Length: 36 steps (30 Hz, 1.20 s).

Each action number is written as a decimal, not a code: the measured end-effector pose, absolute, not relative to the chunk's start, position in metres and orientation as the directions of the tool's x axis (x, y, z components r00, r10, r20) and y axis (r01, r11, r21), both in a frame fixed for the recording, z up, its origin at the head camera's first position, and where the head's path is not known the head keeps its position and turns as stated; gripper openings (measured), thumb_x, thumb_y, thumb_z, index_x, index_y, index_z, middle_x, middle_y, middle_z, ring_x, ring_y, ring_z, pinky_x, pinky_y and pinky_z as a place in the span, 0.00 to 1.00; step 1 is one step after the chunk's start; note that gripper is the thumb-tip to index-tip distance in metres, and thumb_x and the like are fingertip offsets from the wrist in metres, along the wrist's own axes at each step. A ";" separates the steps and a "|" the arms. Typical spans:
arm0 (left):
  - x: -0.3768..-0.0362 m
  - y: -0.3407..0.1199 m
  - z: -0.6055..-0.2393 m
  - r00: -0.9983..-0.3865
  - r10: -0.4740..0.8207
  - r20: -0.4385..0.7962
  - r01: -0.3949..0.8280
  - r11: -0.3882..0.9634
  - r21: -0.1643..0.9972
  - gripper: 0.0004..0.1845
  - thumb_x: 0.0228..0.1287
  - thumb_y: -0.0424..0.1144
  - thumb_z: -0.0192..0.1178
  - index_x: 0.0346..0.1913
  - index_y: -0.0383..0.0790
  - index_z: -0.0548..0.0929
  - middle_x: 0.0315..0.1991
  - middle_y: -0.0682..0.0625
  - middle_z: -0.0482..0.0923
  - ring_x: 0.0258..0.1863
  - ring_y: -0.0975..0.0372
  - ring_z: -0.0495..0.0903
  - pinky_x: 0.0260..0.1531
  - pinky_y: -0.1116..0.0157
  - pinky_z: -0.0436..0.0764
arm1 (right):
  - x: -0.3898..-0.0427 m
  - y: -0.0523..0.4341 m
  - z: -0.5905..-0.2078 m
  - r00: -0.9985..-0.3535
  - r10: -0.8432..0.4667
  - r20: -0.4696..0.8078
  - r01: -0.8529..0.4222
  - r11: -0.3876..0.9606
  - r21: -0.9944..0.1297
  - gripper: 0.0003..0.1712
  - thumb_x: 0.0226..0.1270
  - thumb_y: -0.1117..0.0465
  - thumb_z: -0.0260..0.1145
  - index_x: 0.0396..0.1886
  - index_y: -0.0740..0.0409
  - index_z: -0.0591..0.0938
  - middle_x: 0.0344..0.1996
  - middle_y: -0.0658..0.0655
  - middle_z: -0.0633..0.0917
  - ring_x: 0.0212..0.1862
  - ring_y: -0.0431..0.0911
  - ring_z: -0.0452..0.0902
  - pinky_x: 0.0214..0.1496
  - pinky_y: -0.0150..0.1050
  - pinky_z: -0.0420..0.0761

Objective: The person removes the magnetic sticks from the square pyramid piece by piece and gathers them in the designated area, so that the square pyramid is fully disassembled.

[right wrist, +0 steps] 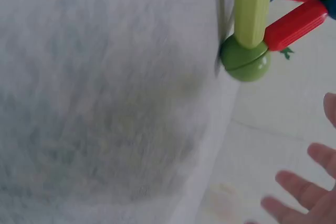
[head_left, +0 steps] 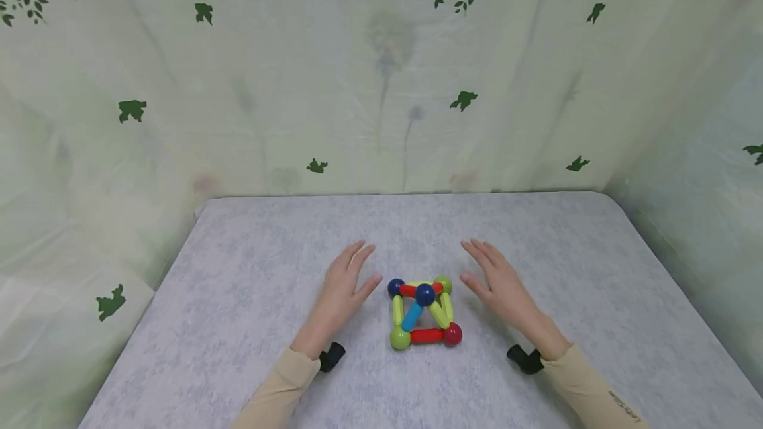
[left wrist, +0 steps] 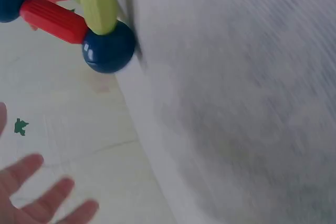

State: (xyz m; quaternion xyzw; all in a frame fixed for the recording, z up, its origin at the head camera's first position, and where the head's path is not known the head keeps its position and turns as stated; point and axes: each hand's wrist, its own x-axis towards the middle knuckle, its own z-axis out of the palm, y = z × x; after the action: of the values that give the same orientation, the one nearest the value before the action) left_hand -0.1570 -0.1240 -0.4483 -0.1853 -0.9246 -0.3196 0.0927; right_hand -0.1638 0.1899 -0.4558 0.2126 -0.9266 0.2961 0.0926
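Note:
A pyramid-shaped frame of coloured rods and balls stands on the table between the two hands. Its dark blue top ball [head_left: 425,294] joins red, blue and yellow-green rods that slope down to the base. At the base's near side a red rod [head_left: 426,336] links a green ball [head_left: 400,337] and a red ball [head_left: 452,334]. To its left, the left hand [head_left: 342,288] hovers with straight fingers, touching nothing. The right hand [head_left: 499,283] mirrors it on the other side, fingers spread apart from the frame. Both wrist views show the frame's corner balls clear of the fingers.
The table [head_left: 268,237] has a pale grey-blue mottled cover. A light curtain [head_left: 334,85] with green leaf prints hangs behind it and along both sides. Black wrist mounts [head_left: 332,357] sit below the sleeves' cuffs.

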 end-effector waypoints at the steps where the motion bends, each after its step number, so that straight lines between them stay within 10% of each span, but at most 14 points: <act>1: -0.157 -0.122 -0.447 -0.903 0.313 0.295 0.429 0.676 0.599 0.30 0.69 0.49 0.56 0.70 0.42 0.65 0.69 0.44 0.61 0.68 0.50 0.58 0.64 0.46 0.59 | -0.163 0.189 -0.455 -0.885 -0.356 0.299 -0.465 0.689 -0.556 0.34 0.69 0.56 0.62 0.71 0.57 0.63 0.67 0.64 0.66 0.67 0.61 0.58 0.63 0.62 0.60; 13: -0.159 -0.096 -0.453 -0.786 0.524 0.328 0.544 0.332 0.771 0.26 0.61 0.40 0.66 0.60 0.33 0.74 0.55 0.42 0.77 0.55 0.55 0.75 0.55 0.56 0.73 | -0.149 0.173 -0.451 -0.859 -0.501 0.102 -0.289 0.311 -0.905 0.20 0.68 0.64 0.63 0.57 0.65 0.74 0.47 0.58 0.81 0.48 0.52 0.77 0.49 0.39 0.78; 36: -0.155 -0.066 -0.463 -0.739 0.567 0.365 0.567 0.230 0.791 0.21 0.61 0.36 0.65 0.54 0.33 0.74 0.49 0.50 0.76 0.44 0.62 0.77 0.45 0.61 0.79 | -0.143 0.155 -0.464 -0.830 -0.546 0.109 -0.274 0.230 -0.934 0.13 0.64 0.64 0.67 0.45 0.63 0.75 0.41 0.58 0.80 0.42 0.48 0.78 0.47 0.38 0.79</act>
State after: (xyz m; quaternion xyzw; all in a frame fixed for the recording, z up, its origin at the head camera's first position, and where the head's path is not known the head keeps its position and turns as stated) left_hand -0.1554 -0.0658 -0.4633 -0.3615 -0.7843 -0.5042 0.0004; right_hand -0.1425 0.1555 -0.4640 0.2648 -0.7748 0.5612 -0.1212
